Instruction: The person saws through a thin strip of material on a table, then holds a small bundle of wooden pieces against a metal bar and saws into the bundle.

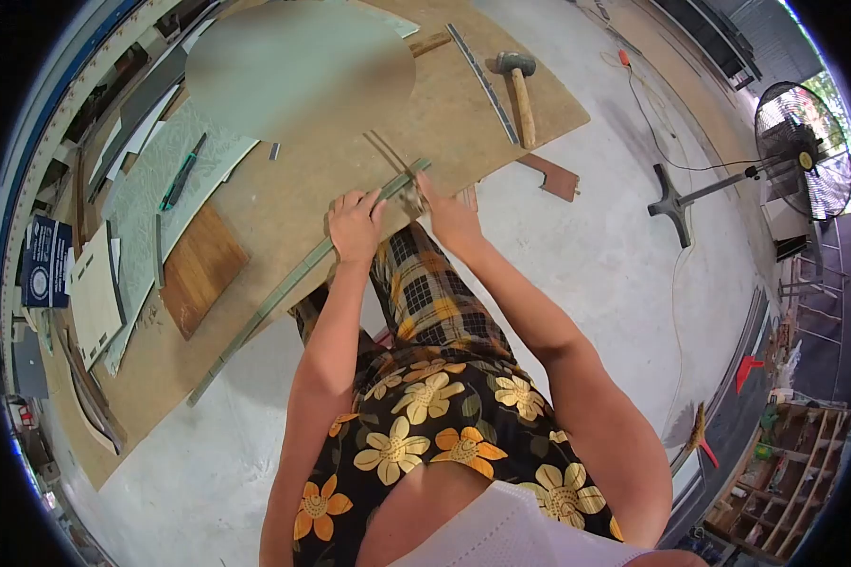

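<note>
Left hand (355, 227): resting half-open on the strip (303, 272)
Right hand (449, 222): gripping something small, perhaps a tool
Mallet (520, 85): lying at one o'clock on the table (288, 208)

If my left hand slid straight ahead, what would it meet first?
Nothing visible: past your left hand, the flat brown wood-like tabletop looks free up to where the picture blurs, depth unclear.

Both hands at the long green strip (298, 272) on my worktable (293, 194).
My left hand (354, 229) rests on the strip; my right (452, 219) is at its upper end, by something too blurred for me to name. Beyond lies a mallet (522, 94); off left, a knife (182, 172) and a wooden board (203, 269).
</note>
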Available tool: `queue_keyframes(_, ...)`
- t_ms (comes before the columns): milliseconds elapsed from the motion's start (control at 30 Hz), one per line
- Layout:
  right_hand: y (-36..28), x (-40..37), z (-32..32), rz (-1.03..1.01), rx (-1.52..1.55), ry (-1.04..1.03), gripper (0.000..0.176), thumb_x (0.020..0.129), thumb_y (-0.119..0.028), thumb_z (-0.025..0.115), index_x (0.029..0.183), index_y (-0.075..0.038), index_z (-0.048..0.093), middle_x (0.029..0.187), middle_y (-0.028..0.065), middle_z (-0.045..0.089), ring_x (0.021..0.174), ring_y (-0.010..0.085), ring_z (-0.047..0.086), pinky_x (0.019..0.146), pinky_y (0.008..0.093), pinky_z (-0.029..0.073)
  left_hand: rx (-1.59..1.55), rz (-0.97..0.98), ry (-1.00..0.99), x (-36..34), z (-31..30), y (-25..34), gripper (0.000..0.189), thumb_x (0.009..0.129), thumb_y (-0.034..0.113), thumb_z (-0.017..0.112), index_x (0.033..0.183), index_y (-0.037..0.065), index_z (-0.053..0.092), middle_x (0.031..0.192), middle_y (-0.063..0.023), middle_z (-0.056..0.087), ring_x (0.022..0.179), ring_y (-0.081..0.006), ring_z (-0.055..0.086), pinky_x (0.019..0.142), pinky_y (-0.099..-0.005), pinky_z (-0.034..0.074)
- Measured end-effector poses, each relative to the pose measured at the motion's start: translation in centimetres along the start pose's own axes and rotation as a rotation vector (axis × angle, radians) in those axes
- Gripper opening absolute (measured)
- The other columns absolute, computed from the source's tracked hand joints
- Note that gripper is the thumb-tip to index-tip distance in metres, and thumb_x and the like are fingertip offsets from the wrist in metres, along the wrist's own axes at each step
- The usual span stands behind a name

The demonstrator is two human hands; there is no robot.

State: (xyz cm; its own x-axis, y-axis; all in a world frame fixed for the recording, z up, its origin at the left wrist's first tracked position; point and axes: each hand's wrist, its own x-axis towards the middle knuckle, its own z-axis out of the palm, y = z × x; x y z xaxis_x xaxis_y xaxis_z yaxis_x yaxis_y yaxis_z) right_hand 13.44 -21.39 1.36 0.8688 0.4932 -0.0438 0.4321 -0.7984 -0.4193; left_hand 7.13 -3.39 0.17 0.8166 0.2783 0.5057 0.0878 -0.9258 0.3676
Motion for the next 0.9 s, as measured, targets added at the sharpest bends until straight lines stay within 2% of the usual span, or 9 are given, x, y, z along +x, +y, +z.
queue_keyframes(100, 1.8, -5.8, -0.8, 0.056, 0.069, -0.101, 0.075, 0.087, -0.005, 0.048, 0.153, -0.028, 0.023, 0.095, 0.0238, 0.067, 0.083, 0.0415, 0.066, 0.070, 0.0490, 0.052, -0.002, 0.013, 0.011, -0.3, -0.3, -0.1, 0.024, 0.079, 0.023, 0.074, 0.102, 0.016, 0.074, 0.090, -0.0041, 0.063, 0.090, -0.0266, 0.059, 0.079, -0.0400, 0.047)
queue_keyframes(200, 2.8, -9.4, -0.9, 0.062, 0.058, -0.092, 0.079, 0.085, -0.004, 0.050, 0.154, -0.031, 0.022, 0.091, 0.0215, 0.067, 0.081, 0.0418, 0.065, 0.069, 0.0486, 0.052, -0.036, 0.087, 0.049, 0.1, -0.1, -0.2, 0.025, 0.078, 0.021, 0.074, 0.103, 0.014, 0.073, 0.092, -0.0071, 0.064, 0.089, -0.0295, 0.059, 0.079, -0.0407, 0.048)
queue_keyframes(300, 3.4, -9.7, 0.6, 0.013, 0.100, 0.011, 0.081, 0.085, -0.003, 0.050, 0.154, -0.031, 0.021, 0.085, 0.0212, 0.066, 0.080, 0.0414, 0.065, 0.068, 0.0485, 0.051, 0.003, 0.093, 0.016, -0.3, 0.8, -1.2, 0.027, 0.080, 0.022, 0.073, 0.106, 0.014, 0.073, 0.095, -0.0073, 0.064, 0.092, -0.0302, 0.060, 0.079, -0.0411, 0.049)
queue_keyframes(367, 3.2, -9.6, 0.9, 0.052, 0.108, -0.010, 0.082, 0.084, -0.003, 0.052, 0.154, -0.031, 0.020, 0.084, 0.0213, 0.065, 0.078, 0.0416, 0.065, 0.066, 0.0488, 0.051, 0.056, 0.123, 0.049, -0.6, 1.1, -1.4, 0.025, 0.083, 0.025, 0.071, 0.106, 0.015, 0.073, 0.098, -0.0059, 0.064, 0.093, -0.0300, 0.059, 0.079, -0.0420, 0.049)
queue_keyframes(567, 1.6, -9.9, -1.5, 0.071, 0.117, -0.048, 0.078, 0.087, -0.004, 0.050, 0.154, -0.028, 0.019, 0.083, 0.0223, 0.065, 0.074, 0.0411, 0.065, 0.062, 0.0495, 0.050, 0.080, 0.095, -0.017, -0.5, 1.4, -1.7, 0.025, 0.087, 0.027, 0.068, 0.108, 0.016, 0.073, 0.101, -0.0051, 0.063, 0.096, -0.0293, 0.059, 0.078, -0.0429, 0.048)
queue_keyframes(667, 1.3, -8.5, -1.8, 0.080, 0.064, -0.081, 0.071, 0.089, -0.006, 0.048, 0.153, -0.025, 0.024, 0.084, 0.0218, 0.066, 0.074, 0.0401, 0.066, 0.062, 0.0491, 0.051, 0.098, 0.076, -0.021, -0.5, 1.7, -1.6, 0.025, 0.087, 0.027, 0.068, 0.109, 0.016, 0.073, 0.100, -0.0060, 0.063, 0.096, -0.0293, 0.058, 0.078, -0.0431, 0.048)
queue_keyframes(767, 1.3, -3.1, -0.1, 0.001, 0.050, 0.036, 0.064, 0.090, -0.007, 0.046, 0.150, -0.023, 0.030, 0.086, 0.0214, 0.067, 0.074, 0.0398, 0.066, 0.061, 0.0480, 0.052, 0.094, 0.065, -0.043, -0.5, 1.6, -1.6, 0.026, 0.087, 0.028, 0.068, 0.110, 0.017, 0.073, 0.101, -0.0068, 0.063, 0.097, -0.0295, 0.059, 0.079, -0.0429, 0.048)
queue_keyframes(867, -1.2, 0.9, 0.2, 0.012, 0.076, 0.070, 0.059, 0.091, -0.008, 0.044, 0.147, -0.022, 0.035, 0.087, 0.0214, 0.067, 0.075, 0.0395, 0.067, 0.061, 0.0476, 0.052, 0.087, 0.036, -0.081, -0.4, 1.8, -2.0, 0.027, 0.086, 0.028, 0.068, 0.110, 0.016, 0.072, 0.101, -0.0070, 0.063, 0.097, -0.0297, 0.059, 0.080, -0.0429, 0.048)
queue_keyframes(900, -0.8, 1.1, 1.0, -0.044, 0.114, 0.162, 0.060, 0.091, -0.008, 0.044, 0.148, -0.022, 0.034, 0.088, 0.0213, 0.067, 0.076, 0.0395, 0.067, 0.061, 0.0477, 0.052, 0.090, 0.049, -0.064, -0.3, 1.7, -2.1, 0.027, 0.086, 0.027, 0.068, 0.110, 0.015, 0.072, 0.101, -0.0077, 0.063, 0.095, -0.0304, 0.059, 0.081, -0.0430, 0.048)
